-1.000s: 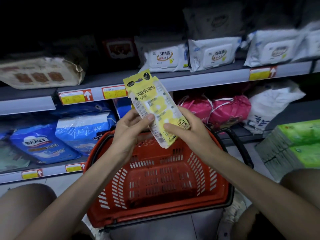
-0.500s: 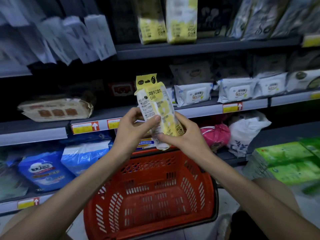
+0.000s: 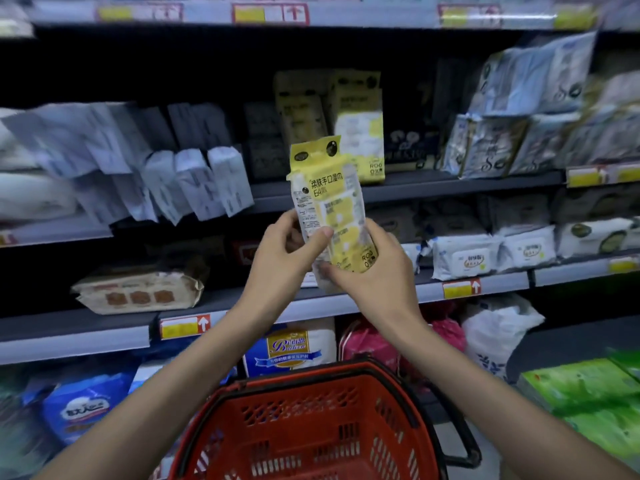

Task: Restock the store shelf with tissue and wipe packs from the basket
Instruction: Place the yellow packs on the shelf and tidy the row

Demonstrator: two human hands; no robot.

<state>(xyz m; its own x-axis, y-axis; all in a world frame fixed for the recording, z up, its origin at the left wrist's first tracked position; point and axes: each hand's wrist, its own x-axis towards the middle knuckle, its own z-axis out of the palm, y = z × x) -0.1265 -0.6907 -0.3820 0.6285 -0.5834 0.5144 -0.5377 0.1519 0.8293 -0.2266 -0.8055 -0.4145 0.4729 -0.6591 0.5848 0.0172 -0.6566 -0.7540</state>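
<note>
Fingers (image 3: 320,235) of left hand (image 3: 280,258) and right hand (image 3: 377,271) were kept curled round the wipe pack (image 3: 329,209), lifted from over the basket (image 3: 298,374) toward matching packs (image 3: 360,133), so shelving was judged next.

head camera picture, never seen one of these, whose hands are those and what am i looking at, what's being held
There is no machine here. A person wears a wide-angle camera on the head, so the single view looks forward and down over their own arms. The left hand and the right hand both grip one yellow wipe pack, held upright in front of a store shelf. On that shelf, just behind the pack, stand matching yellow packs, so that is likely where it goes. White wipe packs lie one shelf lower. Below the arms sits a red basket.
</note>
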